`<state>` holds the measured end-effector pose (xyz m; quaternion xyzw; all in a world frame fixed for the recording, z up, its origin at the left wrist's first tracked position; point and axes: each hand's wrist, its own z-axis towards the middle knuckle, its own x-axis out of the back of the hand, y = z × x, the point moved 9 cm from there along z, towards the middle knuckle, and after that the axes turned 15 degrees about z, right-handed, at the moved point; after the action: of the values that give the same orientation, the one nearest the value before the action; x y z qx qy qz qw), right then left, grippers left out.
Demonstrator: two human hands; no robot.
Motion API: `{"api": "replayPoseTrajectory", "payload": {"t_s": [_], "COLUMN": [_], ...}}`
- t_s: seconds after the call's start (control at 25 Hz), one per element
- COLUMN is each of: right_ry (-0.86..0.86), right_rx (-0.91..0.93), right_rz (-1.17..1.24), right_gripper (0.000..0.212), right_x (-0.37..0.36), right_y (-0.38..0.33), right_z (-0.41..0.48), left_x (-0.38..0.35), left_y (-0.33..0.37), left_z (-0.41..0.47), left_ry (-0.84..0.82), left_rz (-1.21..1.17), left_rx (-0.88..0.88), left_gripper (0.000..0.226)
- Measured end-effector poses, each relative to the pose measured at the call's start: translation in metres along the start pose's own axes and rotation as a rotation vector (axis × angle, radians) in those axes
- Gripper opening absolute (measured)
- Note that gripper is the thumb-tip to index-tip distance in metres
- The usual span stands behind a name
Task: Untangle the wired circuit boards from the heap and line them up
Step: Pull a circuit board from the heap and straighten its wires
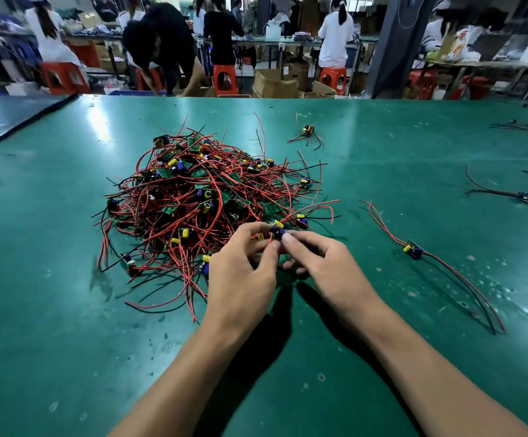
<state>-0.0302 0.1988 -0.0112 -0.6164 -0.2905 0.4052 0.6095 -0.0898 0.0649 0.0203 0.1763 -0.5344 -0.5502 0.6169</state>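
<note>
Head view, looking down and forward. Green table (67,326) fills most of the frame, its surface scuffed and glossy. Beyond its far edge: people at long benches, red stools (224,78), open cartons (275,85).

Heap (199,197) sits at centre-left of the table, a dense tangle of red and black leads with small green circuit boards caught all through it, yellow and blue parts showing on many.

My left hand (240,272) and right hand (325,266) meet at the near right edge of the heap, forearms coming in from the bottom of the frame. Left fingers are curled, thumb and forefinger pinching; right forefinger and thumb close in from the other side. Both grasp the same small board (277,230), which carries a yellow part and a dark blue one. It is raised just above the heap's edge, with its red leads running back into the tangle.

Loose board (413,249) lies alone to the right, well apart from the heap, leads stretched out both ways along the table. Another single board (307,130) lies beyond the heap, wires splayed. A third (524,196) lies near the right edge, with more dark leads past it, too small to make out.
</note>
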Motion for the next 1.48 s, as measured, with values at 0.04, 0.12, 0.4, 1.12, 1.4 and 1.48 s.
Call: {"api": "replayPoseTrajectory", "payload": {"t_s": [0.04,0.12,0.4,1.12,1.4,1.48], "right_ry": [0.012,0.039,-0.001,-0.215,-0.184,-0.13], "right_rx": [-0.045,-0.145,-0.24,-0.24,-0.134,-0.032], "right_rz": [0.088,0.278,0.682,0.331,0.201,0.136], "right_gripper": [0.016,0.02,0.028,0.045,0.03,0.021], "right_x": [0.0,0.001,0.006,-0.009,-0.003,0.003], "right_y": [0.001,0.005,-0.001,-0.01,-0.019,-0.023], "right_z": [0.0,-0.001,0.003,-0.013,-0.011,-0.008], "left_x": [-0.003,-0.01,-0.025,-0.039,-0.036,-0.035], "left_y": [-0.002,-0.005,-0.026,-0.022,-0.027,-0.028], "left_z": [-0.001,-0.004,0.0,-0.01,-0.009,-0.008], "left_ry": [-0.036,-0.117,-0.263,-0.438,-0.355,-0.329], "left_rz": [-0.021,-0.077,-0.456,-0.543,-0.64,-0.688], "left_rx": [0.002,-0.007,0.289,0.334,0.431,0.442], "left_gripper": [0.022,0.025,0.018,0.022,0.011,0.013]}}
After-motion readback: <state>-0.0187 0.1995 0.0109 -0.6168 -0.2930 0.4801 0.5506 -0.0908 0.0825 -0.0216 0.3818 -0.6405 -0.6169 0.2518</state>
